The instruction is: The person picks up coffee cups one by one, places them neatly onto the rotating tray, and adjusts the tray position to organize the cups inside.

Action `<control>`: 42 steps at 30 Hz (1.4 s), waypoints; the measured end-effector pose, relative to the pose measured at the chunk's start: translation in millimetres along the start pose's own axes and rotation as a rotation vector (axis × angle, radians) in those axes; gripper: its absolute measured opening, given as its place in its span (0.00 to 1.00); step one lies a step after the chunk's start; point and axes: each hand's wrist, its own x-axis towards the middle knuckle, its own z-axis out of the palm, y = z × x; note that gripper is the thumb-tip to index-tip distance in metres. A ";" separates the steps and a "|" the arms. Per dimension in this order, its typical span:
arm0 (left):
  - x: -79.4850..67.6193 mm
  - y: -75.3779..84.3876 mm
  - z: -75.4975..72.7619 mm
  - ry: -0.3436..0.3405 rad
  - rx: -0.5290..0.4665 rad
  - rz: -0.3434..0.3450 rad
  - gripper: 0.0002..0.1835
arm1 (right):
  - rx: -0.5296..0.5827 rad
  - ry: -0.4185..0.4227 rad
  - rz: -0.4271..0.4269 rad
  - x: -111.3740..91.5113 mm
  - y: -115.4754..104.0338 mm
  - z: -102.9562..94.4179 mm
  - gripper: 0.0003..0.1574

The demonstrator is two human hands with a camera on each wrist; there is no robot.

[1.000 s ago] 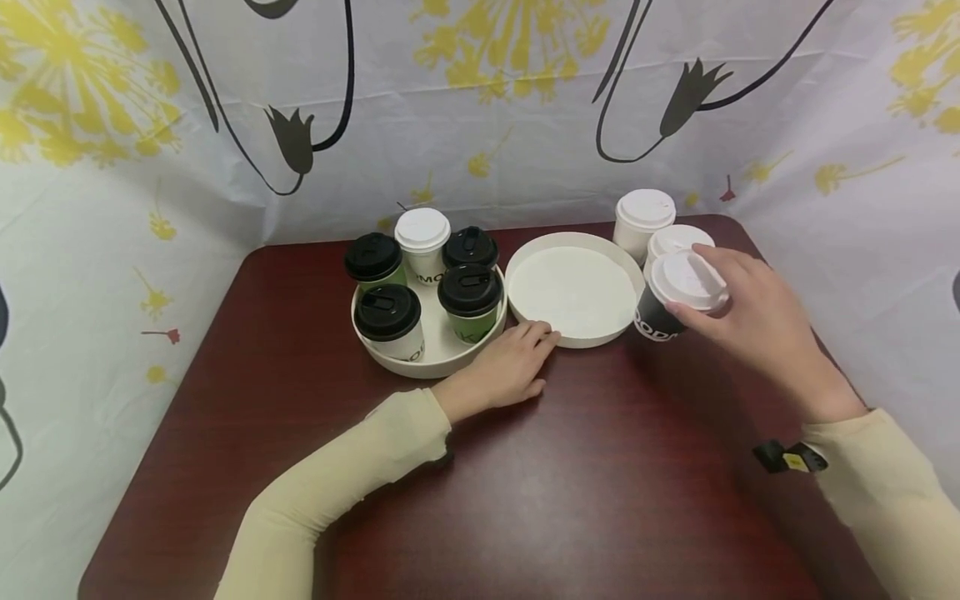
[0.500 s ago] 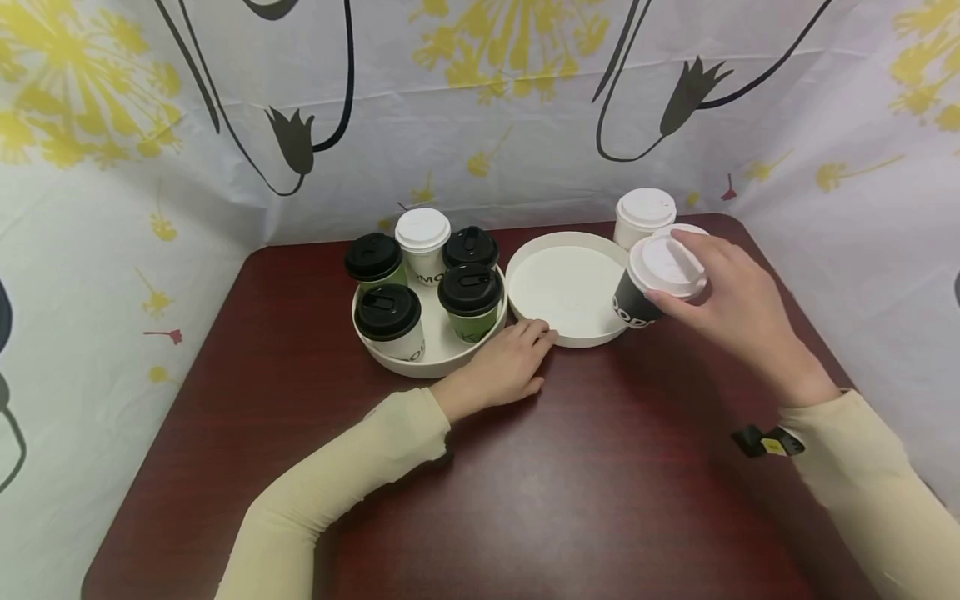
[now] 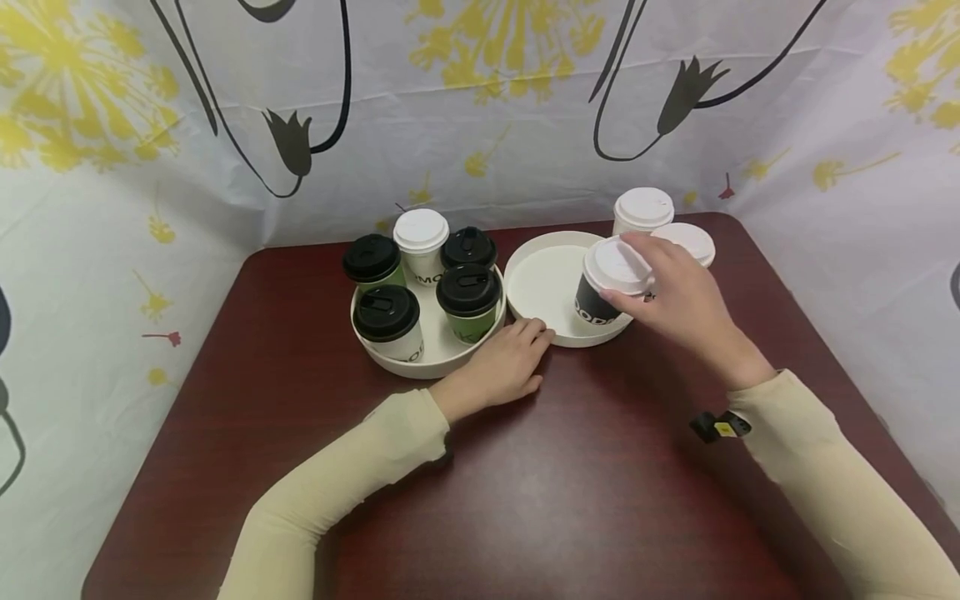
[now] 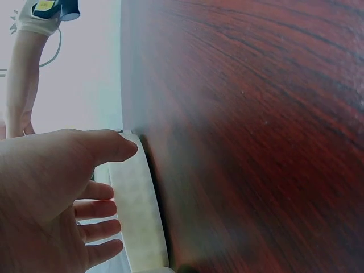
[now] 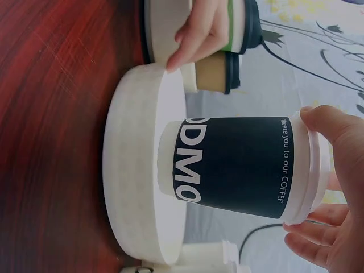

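Note:
My right hand (image 3: 681, 304) grips a coffee cup (image 3: 596, 300) by its white lid, thumb on one side and fingers on the other. Its black sleeve and white lettering show best in the right wrist view, where the cup (image 5: 233, 165) is held with its base over the inside of the round white tray (image 5: 133, 170). Whether the base touches the tray floor, I cannot tell. My left hand (image 3: 502, 367) rests at the near-left rim of that same tray (image 3: 543, 279), fingertips against the wall. In the left wrist view its fingers (image 4: 96, 210) lie relaxed and hold nothing.
A second round tray (image 3: 431, 369) adjoins on the left. It bears several lidded cups, among them a white-lidded cup (image 3: 422, 237) and a green cup with black lid (image 3: 469, 304). Two white-lidded cups (image 3: 643, 207) stand on the dark table (image 3: 570, 483) at the back right.
My right hand has carried the black-sleeved cup leftward from the right of the tray to over it, uncovering the white-lidded cup behind. My left hand has stayed at the rim.

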 end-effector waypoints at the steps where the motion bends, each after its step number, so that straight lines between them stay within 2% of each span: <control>1: -0.1 0.1 -0.1 0.002 0.001 0.000 0.36 | 0.004 -0.004 -0.004 0.5 -0.6 3.0 0.45; 12: -0.5 0.4 -0.4 0.001 0.015 -0.005 0.37 | 0.034 -0.013 -0.057 1.1 -4.9 23.0 0.45; 42: -1.0 0.4 2.6 0.035 0.018 -0.004 0.37 | -0.023 -0.047 -0.104 -0.8 -11.7 32.5 0.46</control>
